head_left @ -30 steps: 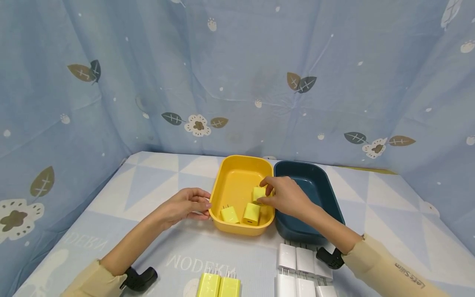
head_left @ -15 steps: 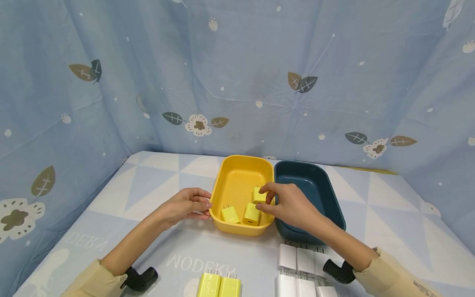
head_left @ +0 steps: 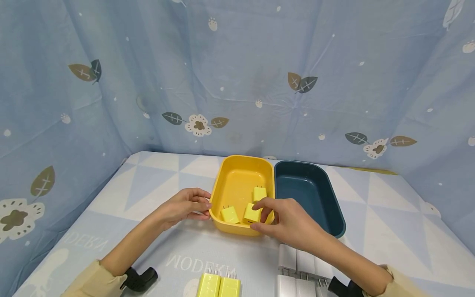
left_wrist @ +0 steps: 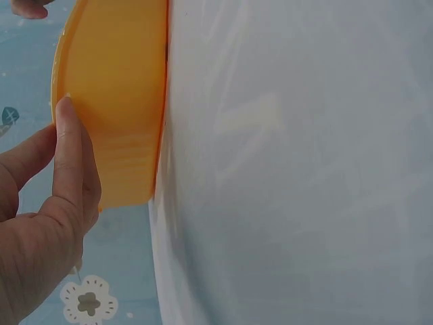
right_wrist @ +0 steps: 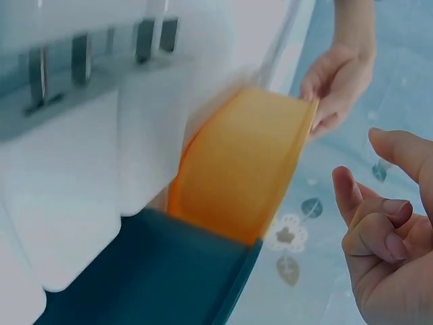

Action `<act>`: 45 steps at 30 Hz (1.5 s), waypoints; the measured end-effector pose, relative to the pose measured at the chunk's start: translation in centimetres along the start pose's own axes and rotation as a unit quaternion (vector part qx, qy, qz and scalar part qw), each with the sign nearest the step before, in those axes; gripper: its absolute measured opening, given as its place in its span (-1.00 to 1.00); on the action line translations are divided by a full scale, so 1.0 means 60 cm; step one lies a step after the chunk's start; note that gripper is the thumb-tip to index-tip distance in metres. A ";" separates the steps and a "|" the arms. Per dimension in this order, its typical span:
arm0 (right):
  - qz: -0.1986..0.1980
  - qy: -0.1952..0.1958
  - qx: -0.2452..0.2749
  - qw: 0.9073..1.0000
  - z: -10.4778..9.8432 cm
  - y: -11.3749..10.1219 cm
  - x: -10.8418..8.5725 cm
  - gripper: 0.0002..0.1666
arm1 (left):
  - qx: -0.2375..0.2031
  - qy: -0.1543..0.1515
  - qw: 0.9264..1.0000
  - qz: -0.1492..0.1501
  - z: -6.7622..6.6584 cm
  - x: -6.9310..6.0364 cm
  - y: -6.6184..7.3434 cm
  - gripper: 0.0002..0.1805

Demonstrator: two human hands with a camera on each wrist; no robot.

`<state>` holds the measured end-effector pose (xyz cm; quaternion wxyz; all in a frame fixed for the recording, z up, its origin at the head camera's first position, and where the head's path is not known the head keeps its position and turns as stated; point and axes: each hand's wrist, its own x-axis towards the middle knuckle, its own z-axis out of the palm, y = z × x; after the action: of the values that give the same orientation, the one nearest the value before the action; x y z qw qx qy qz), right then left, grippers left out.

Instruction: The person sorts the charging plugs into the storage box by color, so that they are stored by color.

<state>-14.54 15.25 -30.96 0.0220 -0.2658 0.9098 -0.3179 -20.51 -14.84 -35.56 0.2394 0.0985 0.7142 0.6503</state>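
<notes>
My left hand [head_left: 190,204] pinches the left rim of a yellow plastic tray [head_left: 237,165]; in the left wrist view its fingers [left_wrist: 67,159] lie against the tray's outer wall. Three yellow charger plugs lie in the tray: one at the left [head_left: 230,215], one in the middle [head_left: 251,213] and one farther back [head_left: 259,193]. Over the tray's near right corner is my right hand [head_left: 287,220]. Its thumb and index finger are apart, and the right wrist view shows nothing between them; the other fingers [right_wrist: 375,233] are bent.
A dark blue tray [head_left: 302,198] stands against the yellow one's right side. Several white charger plugs [head_left: 305,260] stand in rows nearer, partly under my right forearm. Two yellow charger plugs [head_left: 219,285] stand at the front edge of view. A patterned curtain [head_left: 237,82] hangs behind.
My right hand has moved away from the rear yellow charger plug, nearer to me and slightly right. The plugs in the tray stay about where they were. My left hand has kept its place.
</notes>
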 end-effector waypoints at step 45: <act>-0.150 -0.189 -0.040 0.970 0.136 0.011 -0.071 -0.48 | -0.008 -0.005 1.000 0.002 -0.002 0.002 -0.003 -0.50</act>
<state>-9.51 13.18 -38.40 0.1350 -0.4547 0.8511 -0.2250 -20.61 -14.91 -35.74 0.2423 0.1008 0.7078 0.6559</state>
